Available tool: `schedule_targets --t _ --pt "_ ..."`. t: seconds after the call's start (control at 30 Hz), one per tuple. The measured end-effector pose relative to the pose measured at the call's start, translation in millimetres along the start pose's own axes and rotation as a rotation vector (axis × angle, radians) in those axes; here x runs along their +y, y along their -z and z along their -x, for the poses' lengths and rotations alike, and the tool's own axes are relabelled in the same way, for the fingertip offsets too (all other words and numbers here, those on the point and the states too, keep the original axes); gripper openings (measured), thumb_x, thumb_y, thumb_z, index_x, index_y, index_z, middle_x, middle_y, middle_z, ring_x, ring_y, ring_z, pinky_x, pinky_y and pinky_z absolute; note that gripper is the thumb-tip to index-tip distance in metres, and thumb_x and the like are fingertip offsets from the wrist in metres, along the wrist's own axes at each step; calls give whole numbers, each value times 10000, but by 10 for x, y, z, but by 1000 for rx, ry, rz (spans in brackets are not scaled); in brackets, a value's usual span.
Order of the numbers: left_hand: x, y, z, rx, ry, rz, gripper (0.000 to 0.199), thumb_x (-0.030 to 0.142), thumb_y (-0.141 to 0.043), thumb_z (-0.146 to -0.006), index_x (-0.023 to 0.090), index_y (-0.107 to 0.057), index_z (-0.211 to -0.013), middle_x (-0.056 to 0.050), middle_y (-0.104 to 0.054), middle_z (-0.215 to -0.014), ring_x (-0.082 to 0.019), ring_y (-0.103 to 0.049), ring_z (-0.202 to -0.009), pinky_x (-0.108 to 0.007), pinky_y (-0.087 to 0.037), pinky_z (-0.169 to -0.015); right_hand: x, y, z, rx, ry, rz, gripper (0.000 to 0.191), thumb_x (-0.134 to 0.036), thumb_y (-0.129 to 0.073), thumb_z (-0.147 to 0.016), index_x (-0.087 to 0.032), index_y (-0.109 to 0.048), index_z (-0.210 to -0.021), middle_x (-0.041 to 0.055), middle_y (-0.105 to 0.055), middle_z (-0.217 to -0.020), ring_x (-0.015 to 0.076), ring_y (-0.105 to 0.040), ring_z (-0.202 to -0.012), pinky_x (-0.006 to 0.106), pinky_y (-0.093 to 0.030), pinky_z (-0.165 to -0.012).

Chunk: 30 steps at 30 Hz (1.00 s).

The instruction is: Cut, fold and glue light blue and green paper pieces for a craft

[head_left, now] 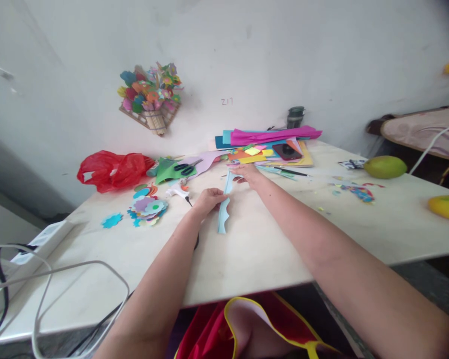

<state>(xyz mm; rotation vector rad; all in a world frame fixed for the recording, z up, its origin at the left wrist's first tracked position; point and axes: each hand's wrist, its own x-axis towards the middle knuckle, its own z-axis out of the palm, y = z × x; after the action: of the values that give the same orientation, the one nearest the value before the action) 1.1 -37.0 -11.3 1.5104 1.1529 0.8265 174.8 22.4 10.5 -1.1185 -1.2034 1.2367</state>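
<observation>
- Left hand (210, 200): fingers pinched narrow on the middle of a light-blue paper strip (223, 219).
- Right hand (248, 174): fingers at the strip's far end; whether they grip it cannot be told.
- Strip: extends toward the near side from the left fingers, right edge scalloped, over the pale tabletop (254, 244).
- Left of the fingers: a white glue gun (179, 192) just beside, then a pile of paper flowers (147, 208).
- Beyond the fingers: dark-handled scissors (185, 168) on green material, a stack of coloured sheets (273, 135), then the wall (247, 55).
- Right of the fingers: paper scraps (361, 193), then a green fruit (385, 167), well apart.
- Edges: near edge passes beneath both forearms; far side meets the wall.
- Moving room: bare surface runs from the fingers to the near edge, and rightward toward the scraps; a power strip (41, 244) and looped white cable (110, 269) occupy the left corner.
</observation>
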Motion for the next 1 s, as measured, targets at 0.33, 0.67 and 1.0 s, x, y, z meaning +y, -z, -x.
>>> schedule_targets --t 0.33,0.67,1.0 --pt "38 38 -36 311 35 297 254 389 -557 -761 177 -436 -692 15 -571 -509 -97 -548 -437 -217 -454 -472 -74 -69 50 56 50 -22 117 -154 -649 -680 -140 -556 -610 -22 -606 -537 73 -543 -401 167 -378 -381" --pt "-52 45 -109 226 -87 102 341 489 -623 -652 158 -559 -703 4 -589 -500 -92 -507 -402 -190 -372 -389 -70 -227 87 -70 47 43 147 -227 -689 -655 -139 -572 -637 -9 -590 -522 84 -544 -436 166 -367 -372" --pt "17 26 -24 170 -116 -61 308 466 -593 -678 162 -542 -661 10 -576 -491 -86 -473 -384 -193 -321 -371 -174 -126 104 -182 -46 162 141 -207 -700 -633 -117 -592 -632 30 -616 -547 106 -530 -453 206 -392 -376"
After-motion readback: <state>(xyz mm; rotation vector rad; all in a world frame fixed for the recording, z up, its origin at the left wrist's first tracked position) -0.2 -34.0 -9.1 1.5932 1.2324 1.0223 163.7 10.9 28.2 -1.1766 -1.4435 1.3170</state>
